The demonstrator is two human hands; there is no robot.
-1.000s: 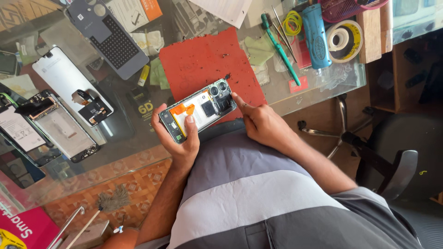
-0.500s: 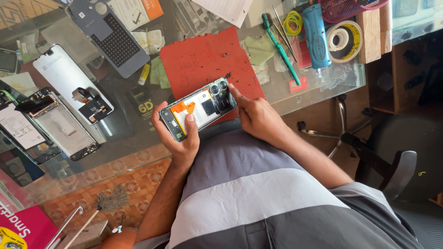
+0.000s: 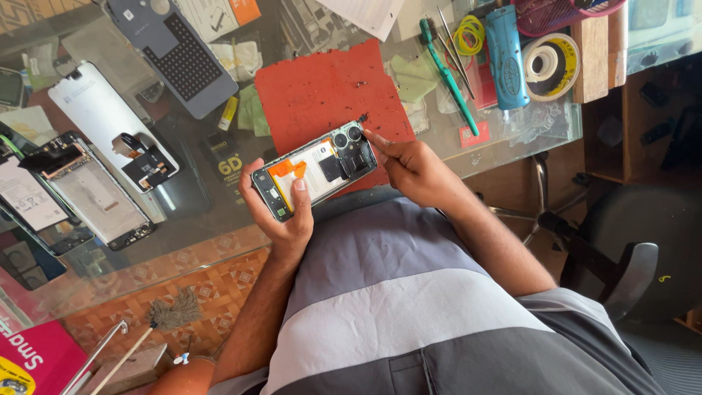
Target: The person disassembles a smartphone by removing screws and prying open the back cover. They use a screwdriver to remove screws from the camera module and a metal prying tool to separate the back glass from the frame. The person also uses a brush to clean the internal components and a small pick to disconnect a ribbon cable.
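Above the lap, near edge of glass table (image 3: 512,143): opened phone (image 3: 316,170), back cover off, flat rectangular body with orange tabs, dark board and round camera lenses exposed. Left hand (image 3: 284,213): fingers curled around phone's edges, thumb pressed on its face. Right hand (image 3: 409,162): fingers bunched, pinching a thin dark tool; tip at camera corner. Beyond: rough red mat (image 3: 322,88); green-handled screwdriver (image 3: 447,77) right.

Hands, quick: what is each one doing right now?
Left hand: closed around the opened phone, thumb on its inner face.
Right hand: fingers pinched at the phone's camera end; any tool cannot be told.
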